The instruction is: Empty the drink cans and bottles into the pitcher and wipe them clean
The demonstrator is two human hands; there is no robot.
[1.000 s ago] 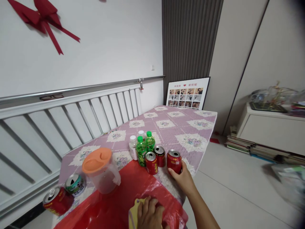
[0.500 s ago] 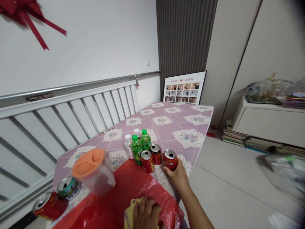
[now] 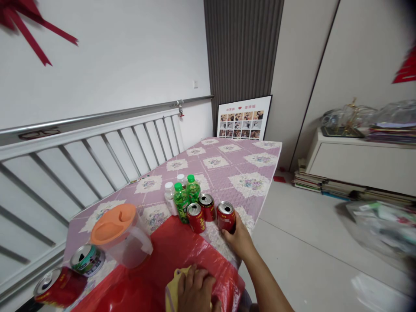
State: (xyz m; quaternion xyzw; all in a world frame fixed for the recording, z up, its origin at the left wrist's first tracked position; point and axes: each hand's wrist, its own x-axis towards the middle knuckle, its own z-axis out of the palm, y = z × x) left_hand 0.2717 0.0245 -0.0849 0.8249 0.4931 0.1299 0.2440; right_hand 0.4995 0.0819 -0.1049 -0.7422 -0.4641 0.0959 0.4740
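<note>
My right hand [image 3: 239, 239] grips a red drink can [image 3: 225, 219] from its near right side. The can stands upright with its top opened, at the right end of a cluster. Two more opened red cans, a front one [image 3: 196, 221] and a rear one [image 3: 208, 210], stand just left of it. Beside these are two green-capped bottles [image 3: 181, 201] and two white-capped bottles [image 3: 169, 199]. At the bottom middle, my left hand [image 3: 196, 290] has its fingers curled over a yellow cloth [image 3: 172, 290], on a red plastic sheet [image 3: 182, 251]; the fingertips are partly hidden.
An orange-lidded clear pitcher [image 3: 130, 247] stands left of the sheet. Farther left are a green can [image 3: 87, 260] and a red can [image 3: 61, 286]. A shiny red object [image 3: 130, 297] lies at the near edge. The floral tablecloth [image 3: 227, 173] reaches to the white railing [image 3: 130, 151].
The view has turned slightly right, so the table's things sit farther left in the picture. Both hands keep their hold, and the can stays in about the same place beside the others.
</note>
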